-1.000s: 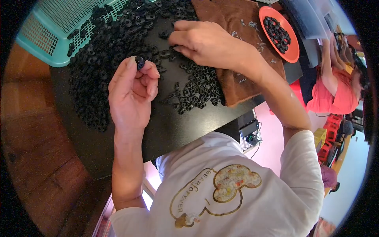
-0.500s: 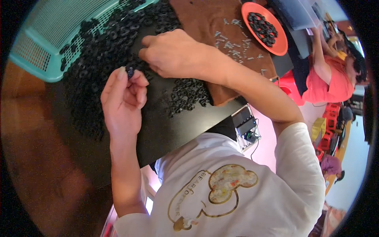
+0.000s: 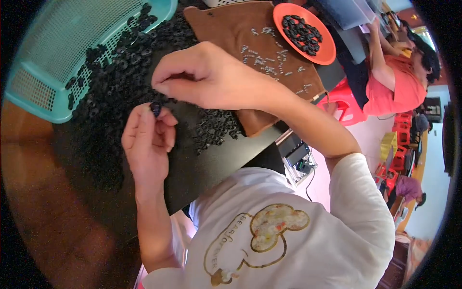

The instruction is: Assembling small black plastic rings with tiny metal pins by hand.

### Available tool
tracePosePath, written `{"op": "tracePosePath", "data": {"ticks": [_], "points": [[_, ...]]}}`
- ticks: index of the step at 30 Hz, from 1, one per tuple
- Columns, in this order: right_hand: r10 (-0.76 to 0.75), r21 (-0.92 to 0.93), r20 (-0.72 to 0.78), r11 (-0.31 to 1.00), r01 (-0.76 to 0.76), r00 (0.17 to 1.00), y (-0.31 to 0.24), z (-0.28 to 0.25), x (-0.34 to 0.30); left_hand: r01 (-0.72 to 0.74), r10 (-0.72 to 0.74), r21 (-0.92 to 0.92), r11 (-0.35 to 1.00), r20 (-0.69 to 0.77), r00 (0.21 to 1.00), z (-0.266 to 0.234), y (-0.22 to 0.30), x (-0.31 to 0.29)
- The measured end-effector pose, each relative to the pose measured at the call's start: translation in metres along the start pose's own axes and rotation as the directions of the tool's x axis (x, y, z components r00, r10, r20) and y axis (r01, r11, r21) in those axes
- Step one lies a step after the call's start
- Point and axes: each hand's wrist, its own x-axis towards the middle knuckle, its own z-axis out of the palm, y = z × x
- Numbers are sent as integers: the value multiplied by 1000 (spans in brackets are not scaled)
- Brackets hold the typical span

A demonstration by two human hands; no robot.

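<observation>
A small dark round plastic part [image 3: 155, 109] is pinched between the thumb and fingers of my left hand [image 3: 146, 144], above the table. Just beyond it hovers my right hand [image 3: 209, 77], thumb and index finger closed at their tips. Whatever may be between those tips is too small to make out. Behind both hands spreads a large heap of black ring-like plastic parts [image 3: 103, 79]. A smaller group of black parts [image 3: 217, 129] lies on the dark table [image 3: 192, 176], below my right wrist.
A green mesh basket [image 3: 58, 98] stands at far left, some black parts inside. Small metal springs [image 3: 264, 61] are scattered over a brown cloth [image 3: 224, 31]. Beyond sits an orange plate [image 3: 328, 52] of black parts. Another person [image 3: 394, 86] sits at the right, near a clear bin [image 3: 344, 14].
My right hand has come closer to the part in my left hand, its thumb and index finger now pinched. My left hand keeps its hold. The whole view has shifted slightly.
</observation>
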Motion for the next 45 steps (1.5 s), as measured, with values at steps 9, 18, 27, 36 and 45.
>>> {"op": "tracePosePath", "data": {"ticks": [9, 18, 27, 36, 45], "points": [[281, 343, 128, 887, -308, 951, -18, -5, -2, 69, -55, -104, 992, 138, 989, -7, -1, 2], [316, 368, 214, 851, -376, 924, -12, 0, -4, 68, -44, -106, 992, 208, 977, -12, -3, 3], [336, 481, 263, 767, -425, 904, -6, -1, -8, 75, -50, -104, 992, 227, 973, -14, -5, 5], [319, 598, 277, 681, -422, 906, -1, 2, -10, 112, -71, -152, 982, 255, 964, -15, -4, 4], [364, 359, 264, 823, -441, 893, -12, -1, -10, 71, -68, -9, 997, 166, 984, -12, -4, 2]]}}
